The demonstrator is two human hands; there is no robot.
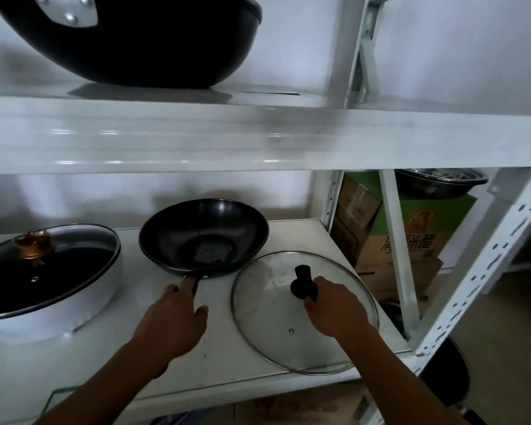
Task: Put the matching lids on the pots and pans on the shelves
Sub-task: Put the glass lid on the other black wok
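Note:
A black wok (203,234) stands uncovered on the middle shelf (154,289). My left hand (177,320) grips its short black handle at the near rim. To the right of the wok a round glass lid (270,305) lies flat on the shelf. Its black knob (302,282) sticks up, and my right hand (334,308) is closed around that knob. At the far left a white pan (74,302) carries a glass lid with a gold knob (33,245).
A large black wok (141,41) sits on the upper shelf, whose thick white front beam (258,139) hangs low over the work area. White uprights (485,265) frame the right side. Behind them stand cardboard boxes (411,240) with a dark steel pan (439,182) on top.

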